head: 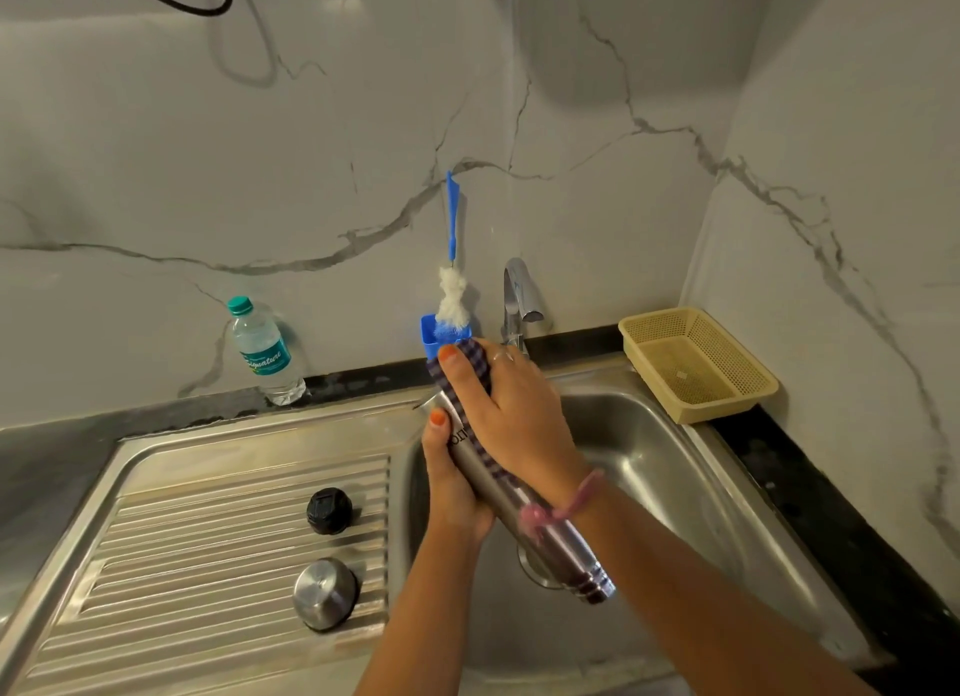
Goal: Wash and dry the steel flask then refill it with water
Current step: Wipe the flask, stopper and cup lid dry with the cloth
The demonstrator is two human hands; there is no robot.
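Steel flask (pixel 498 492) lies slanted over the sink (pixel 675 466), left hand (pixel 452 482) gripping its body, right hand (pixel 511 414) pressing checked cloth (pixel 467 362) around its far end.

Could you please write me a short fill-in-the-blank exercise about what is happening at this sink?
1. Both hands hold the flask over the ____.
2. The right hand presses a checked ____ around the flask.
3. Two caps, black and steel, sit on the ribbed ____.
4. A blue-handled ____ stands in the holder by the tap.

Answers: sink; cloth; drainboard; brush
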